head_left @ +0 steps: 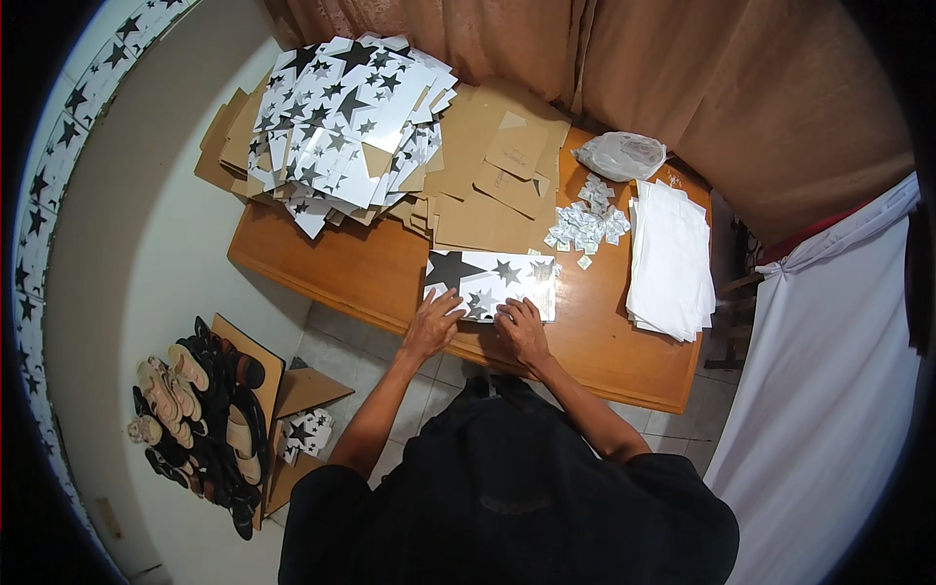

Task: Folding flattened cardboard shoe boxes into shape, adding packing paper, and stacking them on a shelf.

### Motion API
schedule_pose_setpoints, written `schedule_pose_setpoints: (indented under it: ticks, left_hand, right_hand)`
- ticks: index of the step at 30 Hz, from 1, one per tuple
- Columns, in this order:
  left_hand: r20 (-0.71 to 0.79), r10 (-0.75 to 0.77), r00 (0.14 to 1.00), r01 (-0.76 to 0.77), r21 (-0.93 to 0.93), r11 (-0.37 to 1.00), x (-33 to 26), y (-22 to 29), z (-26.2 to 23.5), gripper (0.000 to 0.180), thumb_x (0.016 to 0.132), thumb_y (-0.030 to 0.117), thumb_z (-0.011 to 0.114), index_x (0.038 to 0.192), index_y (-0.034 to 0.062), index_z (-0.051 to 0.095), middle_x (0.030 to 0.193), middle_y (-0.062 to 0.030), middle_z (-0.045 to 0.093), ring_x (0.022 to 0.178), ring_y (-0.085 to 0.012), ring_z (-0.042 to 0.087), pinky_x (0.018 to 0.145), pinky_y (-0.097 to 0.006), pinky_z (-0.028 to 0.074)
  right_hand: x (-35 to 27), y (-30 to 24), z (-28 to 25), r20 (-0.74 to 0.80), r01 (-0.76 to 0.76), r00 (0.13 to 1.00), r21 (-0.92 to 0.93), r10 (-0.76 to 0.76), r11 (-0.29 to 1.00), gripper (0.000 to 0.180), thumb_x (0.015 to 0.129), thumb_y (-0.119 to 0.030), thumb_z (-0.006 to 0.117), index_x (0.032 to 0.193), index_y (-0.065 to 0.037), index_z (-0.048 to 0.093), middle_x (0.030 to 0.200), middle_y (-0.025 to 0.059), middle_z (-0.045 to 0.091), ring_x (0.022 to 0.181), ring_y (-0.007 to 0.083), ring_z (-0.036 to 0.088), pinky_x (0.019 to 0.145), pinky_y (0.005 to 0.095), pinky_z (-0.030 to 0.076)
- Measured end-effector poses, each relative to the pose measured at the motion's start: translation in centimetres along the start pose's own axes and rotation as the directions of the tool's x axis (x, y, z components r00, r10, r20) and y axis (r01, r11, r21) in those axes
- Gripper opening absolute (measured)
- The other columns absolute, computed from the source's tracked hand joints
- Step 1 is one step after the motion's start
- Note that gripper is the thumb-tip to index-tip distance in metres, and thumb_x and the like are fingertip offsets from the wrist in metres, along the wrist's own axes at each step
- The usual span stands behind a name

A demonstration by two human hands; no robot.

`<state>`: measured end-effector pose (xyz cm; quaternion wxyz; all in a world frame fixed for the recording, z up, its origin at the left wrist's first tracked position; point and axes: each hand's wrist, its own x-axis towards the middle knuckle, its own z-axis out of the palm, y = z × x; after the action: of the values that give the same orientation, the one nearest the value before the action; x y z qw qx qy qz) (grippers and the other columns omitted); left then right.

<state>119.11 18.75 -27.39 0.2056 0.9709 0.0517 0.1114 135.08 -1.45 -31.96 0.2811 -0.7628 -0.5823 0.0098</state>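
Observation:
A long white cardboard box (515, 284) printed with black and grey stars lies near the front edge of the wooden table, and its top looks flat and closed. My left hand (432, 323) grips its near left corner, fingers bent over the top. Farther right along the same near edge, my right hand (522, 329) has its fingertips on the box and its fingers curled. The thumbs and the front side of the box are partly hidden.
Star-printed flat card blanks (351, 112) are heaped at the back left, beside brown cardboard sheets (468, 219). Small clear packets (588, 226), a plastic bag (621, 156) and stacked white paper sheets (670, 258) occupy the right side. Sandals and shoes (200, 409) fill a board at left.

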Motion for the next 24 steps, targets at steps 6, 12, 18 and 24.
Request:
schedule_pose_setpoints:
  ticks: [6,12,18,24]
  left_hand:
    - [-0.033,-0.026,0.999,0.022,-0.131,0.991,-1.6,-1.8,1.9,0.034,0.079,0.000,0.072,0.113,0.0051,0.073,0.129,-0.0126,0.065,0.134,-0.0302,0.054,0.116,-0.052,0.038]
    - [-0.065,-0.014,0.998,0.011,-0.051,0.999,0.7,1.4,1.6,0.034,0.082,0.008,0.074,0.115,0.0063,0.071,0.127,-0.0100,0.065,0.133,-0.0273,0.055,0.115,-0.051,0.038]
    - [-0.062,0.016,0.998,-0.022,-0.097,0.995,1.6,1.8,3.8,0.027,0.086,0.015,0.075,0.112,0.0082,0.071,0.123,-0.0075,0.067,0.129,-0.0236,0.057,0.114,-0.050,0.037]
    - [-0.073,-0.008,0.997,0.002,-0.089,0.996,1.7,1.7,4.8,0.020,0.085,0.010,0.076,0.104,0.0051,0.074,0.118,-0.0074,0.071,0.122,-0.0238,0.062,0.111,-0.050,0.040]
  right_hand:
    - [0.3,-0.3,-0.1,-0.021,0.017,1.000,-0.019,-0.017,1.000,0.022,0.088,-0.011,0.065,0.109,-0.006,0.068,0.123,0.0087,0.064,0.128,0.0289,0.054,0.112,0.0522,0.035]
    - [-0.2,0.1,0.4,-0.048,0.005,0.999,-0.021,-0.006,1.000,0.023,0.088,-0.011,0.064,0.111,-0.006,0.068,0.122,0.0076,0.064,0.127,0.0286,0.054,0.112,0.0514,0.036]
    - [0.0,-0.2,0.1,-0.033,0.047,0.998,-0.034,-0.048,0.998,0.028,0.086,-0.009,0.063,0.114,-0.006,0.069,0.121,0.0071,0.065,0.127,0.0284,0.054,0.113,0.0514,0.036]
    - [-0.1,0.3,0.3,-0.024,0.049,0.998,-0.046,-0.050,0.998,0.029,0.084,-0.007,0.065,0.113,-0.005,0.069,0.120,0.0070,0.065,0.127,0.0279,0.055,0.111,0.0514,0.037]
